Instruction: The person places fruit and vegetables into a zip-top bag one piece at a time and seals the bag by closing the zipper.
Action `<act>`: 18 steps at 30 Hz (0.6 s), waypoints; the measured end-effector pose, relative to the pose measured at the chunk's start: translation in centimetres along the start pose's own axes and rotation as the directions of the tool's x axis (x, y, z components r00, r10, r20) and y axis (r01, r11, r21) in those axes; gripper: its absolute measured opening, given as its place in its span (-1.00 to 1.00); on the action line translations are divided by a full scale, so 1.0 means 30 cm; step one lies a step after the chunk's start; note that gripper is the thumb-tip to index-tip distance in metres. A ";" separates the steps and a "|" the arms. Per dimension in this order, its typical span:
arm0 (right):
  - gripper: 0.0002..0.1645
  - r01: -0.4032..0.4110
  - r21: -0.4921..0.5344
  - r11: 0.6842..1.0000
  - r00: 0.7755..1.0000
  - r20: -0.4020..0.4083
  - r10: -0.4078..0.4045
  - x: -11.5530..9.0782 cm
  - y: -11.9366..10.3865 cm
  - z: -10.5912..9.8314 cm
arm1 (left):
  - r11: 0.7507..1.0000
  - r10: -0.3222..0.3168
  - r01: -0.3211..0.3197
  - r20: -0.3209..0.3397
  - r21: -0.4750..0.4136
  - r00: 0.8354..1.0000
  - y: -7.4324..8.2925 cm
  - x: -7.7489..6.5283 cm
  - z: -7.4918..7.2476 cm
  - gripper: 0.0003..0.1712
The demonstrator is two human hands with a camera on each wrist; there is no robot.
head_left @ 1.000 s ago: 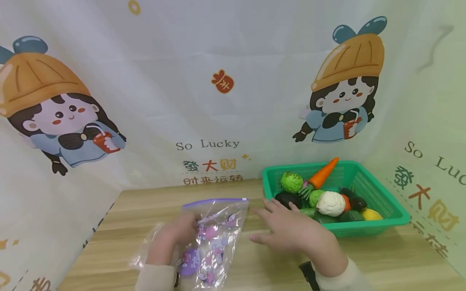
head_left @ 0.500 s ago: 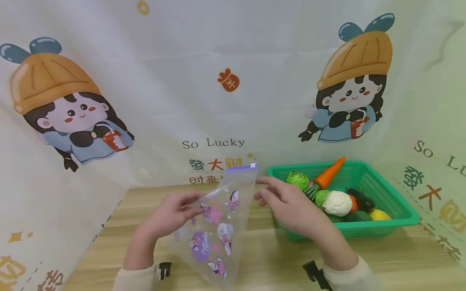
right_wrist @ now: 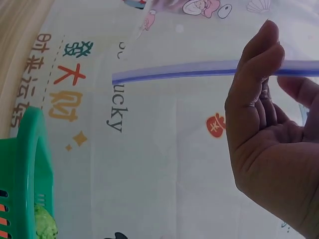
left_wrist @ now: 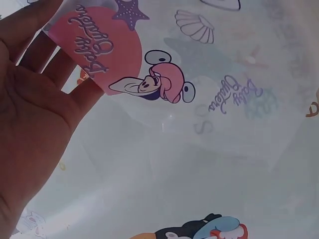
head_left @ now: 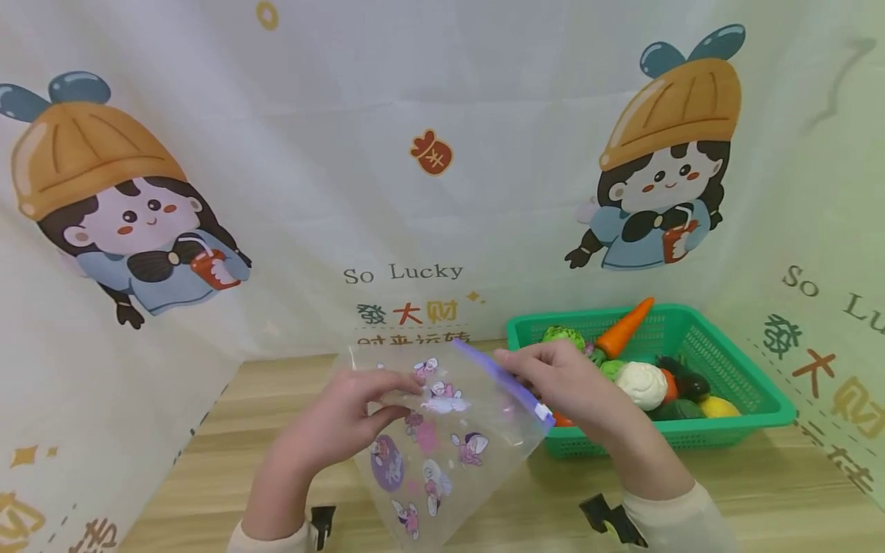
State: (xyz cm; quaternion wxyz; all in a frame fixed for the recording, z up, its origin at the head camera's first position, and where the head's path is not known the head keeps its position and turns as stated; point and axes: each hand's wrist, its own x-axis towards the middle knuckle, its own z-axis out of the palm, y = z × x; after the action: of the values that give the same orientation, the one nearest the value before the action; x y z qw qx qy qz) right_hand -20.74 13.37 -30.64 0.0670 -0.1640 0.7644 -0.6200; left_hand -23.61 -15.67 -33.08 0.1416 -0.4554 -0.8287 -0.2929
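A clear zip bag (head_left: 442,453) with pink and purple cartoon prints hangs tilted above the table. My left hand (head_left: 353,415) pinches its side between thumb and fingers; in the left wrist view, part of the fingers lies behind the printed film (left_wrist: 169,79). By the purple zip strip (head_left: 491,365) my right hand (head_left: 570,384) grips the bag's top edge. The strip (right_wrist: 169,75) runs between fingers and thumb in the right wrist view. A white slider (head_left: 544,412) sits at the strip's lower right end. Whether the bag's mouth is parted cannot be made out.
A green basket (head_left: 754,418) stands at the right, holding a carrot (head_left: 625,329), a cauliflower (head_left: 641,385), a yellow lemon-like piece (head_left: 719,407) and other toy vegetables. Printed cloth (head_left: 311,192) hangs behind the wooden table (head_left: 228,430) and along its sides.
The bag has been lifted off the table and turned, its zip strip now slanting down to the right. My right hand has moved from beside the basket onto the strip.
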 end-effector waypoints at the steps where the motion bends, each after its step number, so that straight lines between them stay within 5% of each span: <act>1: -0.50 0.004 0.000 1.000 1.000 0.000 -0.004 0.000 0.000 0.001 | 1.000 0.007 -0.007 -0.008 0.014 1.000 0.005 0.000 -0.001 -0.64; 5: -0.64 0.040 -0.012 0.999 0.999 -0.019 -0.040 -0.002 -0.002 0.008 | 0.997 -0.004 0.005 -0.007 0.074 1.000 0.022 0.003 -0.005 -0.60; 11: -0.72 0.064 -0.040 0.997 0.995 -0.080 -0.067 -0.007 0.006 0.035 | 0.973 -0.207 0.200 0.052 0.119 0.977 0.073 0.008 0.004 -0.22; 15: -0.72 0.114 -0.094 0.989 0.991 -0.064 -0.121 0.004 0.017 0.063 | 0.945 -0.322 0.318 -0.047 -0.071 0.946 0.133 0.037 0.035 -0.53; 18: -0.71 0.134 -0.134 0.982 0.990 -0.033 -0.139 0.014 0.023 0.086 | 0.866 -0.429 0.388 -0.071 -0.316 0.900 0.186 0.064 0.066 -0.61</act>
State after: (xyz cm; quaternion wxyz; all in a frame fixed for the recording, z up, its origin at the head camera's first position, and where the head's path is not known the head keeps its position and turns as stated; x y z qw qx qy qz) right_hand -20.46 10.96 -31.85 -0.0030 -0.2069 0.7916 -0.5749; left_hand -19.93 -10.85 -31.70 0.0644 -0.2635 -0.8415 -0.4673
